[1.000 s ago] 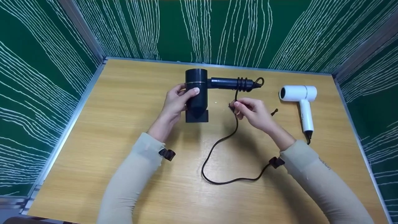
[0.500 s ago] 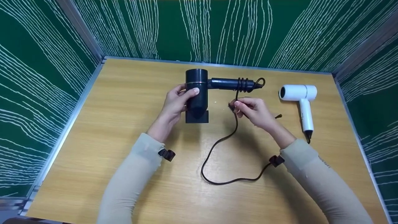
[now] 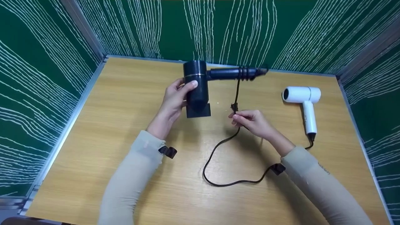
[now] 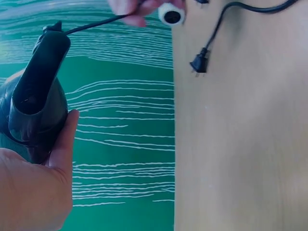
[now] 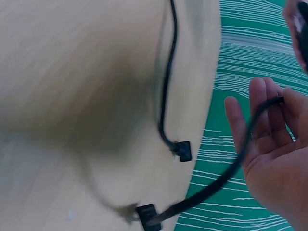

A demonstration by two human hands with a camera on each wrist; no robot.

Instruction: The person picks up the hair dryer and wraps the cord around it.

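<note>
My left hand (image 3: 173, 98) grips the barrel of a black hair dryer (image 3: 197, 90), thumb across its front, a flat nozzle at its near end. The dryer's handle (image 3: 223, 74) points right, with several turns of black cord (image 3: 242, 73) wound round it. From there the cord runs down past a small dark piece (image 3: 234, 107). My right hand (image 3: 253, 123) pinches the cord just below that piece. In the right wrist view, a thick black cord runs from the fingers to a plug (image 5: 147, 216); the other fingers (image 5: 233, 115) extend loosely.
A white hair dryer (image 3: 302, 94) lies on the wooden table (image 3: 109, 118) at the right, its handle toward me. A black cord (image 3: 204, 170) loops across the table's middle. Another plug (image 5: 183, 150) lies on the tabletop. Green panels (image 3: 175, 29) wall the table.
The black hair dryer has risen and moved slightly away from me. My right hand has come nearer me, pulling the cord straight below the handle. The cord tip behind that hand has gone from sight.
</note>
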